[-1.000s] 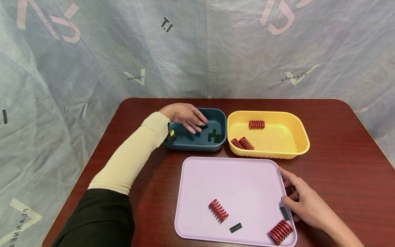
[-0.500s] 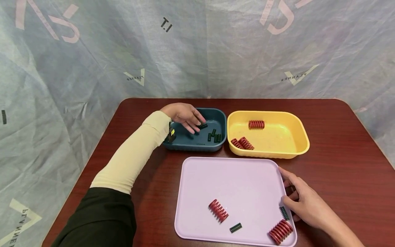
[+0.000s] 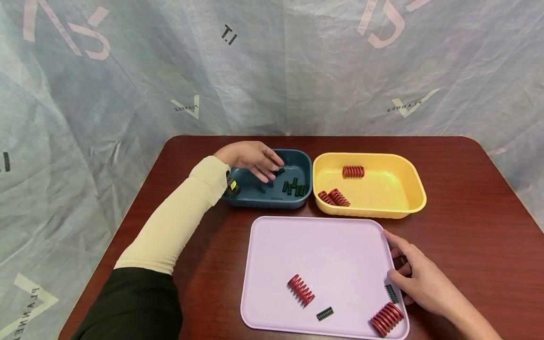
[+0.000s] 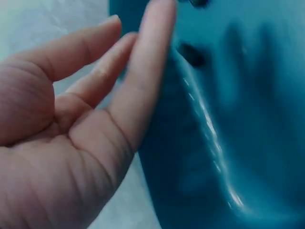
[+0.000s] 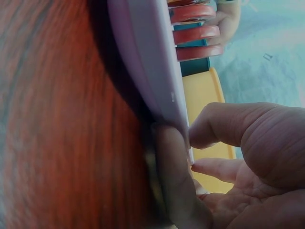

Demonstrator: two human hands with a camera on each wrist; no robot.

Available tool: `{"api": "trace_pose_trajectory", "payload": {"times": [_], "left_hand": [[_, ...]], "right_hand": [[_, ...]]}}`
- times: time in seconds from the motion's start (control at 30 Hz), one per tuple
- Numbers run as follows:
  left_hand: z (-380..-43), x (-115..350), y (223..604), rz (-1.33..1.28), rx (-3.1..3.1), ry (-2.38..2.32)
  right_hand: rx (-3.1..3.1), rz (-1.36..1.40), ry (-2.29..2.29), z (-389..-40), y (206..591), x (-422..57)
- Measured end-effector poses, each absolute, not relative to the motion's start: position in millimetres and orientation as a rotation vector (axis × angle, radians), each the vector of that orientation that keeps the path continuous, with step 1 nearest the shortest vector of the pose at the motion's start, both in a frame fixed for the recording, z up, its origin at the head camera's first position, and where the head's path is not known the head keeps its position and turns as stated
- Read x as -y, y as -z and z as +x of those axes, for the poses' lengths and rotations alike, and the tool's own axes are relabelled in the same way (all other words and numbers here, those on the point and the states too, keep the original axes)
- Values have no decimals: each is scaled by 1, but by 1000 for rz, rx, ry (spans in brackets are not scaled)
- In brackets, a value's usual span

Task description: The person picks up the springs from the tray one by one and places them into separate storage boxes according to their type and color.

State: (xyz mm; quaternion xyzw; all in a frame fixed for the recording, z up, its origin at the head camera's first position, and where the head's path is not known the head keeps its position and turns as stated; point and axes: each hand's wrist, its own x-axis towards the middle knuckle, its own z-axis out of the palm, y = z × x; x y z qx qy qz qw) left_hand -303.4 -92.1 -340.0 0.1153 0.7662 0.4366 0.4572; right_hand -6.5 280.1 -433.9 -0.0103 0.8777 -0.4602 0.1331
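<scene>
My left hand (image 3: pixel 254 160) hovers over the dark blue bin (image 3: pixel 272 204), fingers extended and apart, with nothing seen in its grasp. A small dark green spring (image 3: pixel 278 171) shows just past its fingertips; several more green springs (image 3: pixel 294 187) lie in the bin's right part. My right hand (image 3: pixel 418 278) pinches the right edge of the lilac tray (image 3: pixel 314 245), thumb above and a finger underneath, as the right wrist view shows. Near that thumb lie a green spring (image 3: pixel 391 293) and a thick red spring (image 3: pixel 386 319). Another red spring (image 3: pixel 301 290) and green spring (image 3: pixel 325 313) lie toward the tray's front.
The yellow bin (image 3: pixel 382 211) stands right of the blue one, behind the tray, with red springs (image 3: pixel 353 172) inside. Everything rests on a reddish-brown wooden table (image 3: pixel 463 198). A grey printed sheet (image 3: pixel 263 71) hangs behind it.
One more green spring now lies with the group in the blue bin. My left hand has shifted slightly left. The right hand and tray stay put.
</scene>
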Motion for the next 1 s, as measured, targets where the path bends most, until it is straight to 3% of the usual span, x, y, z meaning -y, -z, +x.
{"api": "trace_pose_trajectory", "payload": {"times": [0.47,1.0], "left_hand": [[-208,99,312,645,-1960,-1379],[-104,134,331,595,-2049,-1522]], "right_hand": [[-2528,-31,1354,-6,435,-281],[-2527,-36,1352,-6,433,-281]]}}
